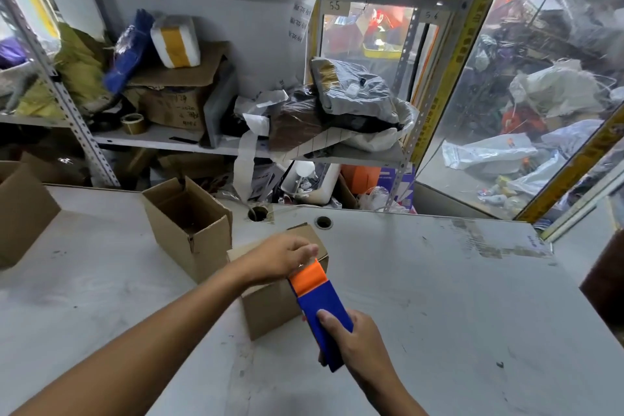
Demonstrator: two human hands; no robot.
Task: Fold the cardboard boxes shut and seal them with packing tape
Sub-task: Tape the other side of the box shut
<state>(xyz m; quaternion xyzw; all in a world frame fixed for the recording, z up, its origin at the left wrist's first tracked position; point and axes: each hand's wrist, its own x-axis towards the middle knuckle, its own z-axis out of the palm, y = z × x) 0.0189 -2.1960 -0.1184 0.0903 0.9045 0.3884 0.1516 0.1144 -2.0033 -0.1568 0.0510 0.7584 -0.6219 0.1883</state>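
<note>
Carton looks light, thin-walled: your left hand steadies its top, fingers loosely curled; right hand grips tape dispenser.

Both forearms are bare from the frame's lower edge to the wrists, with no sleeve showing. The left hand and right hand are ungloved, fingernails trimmed short.
</note>
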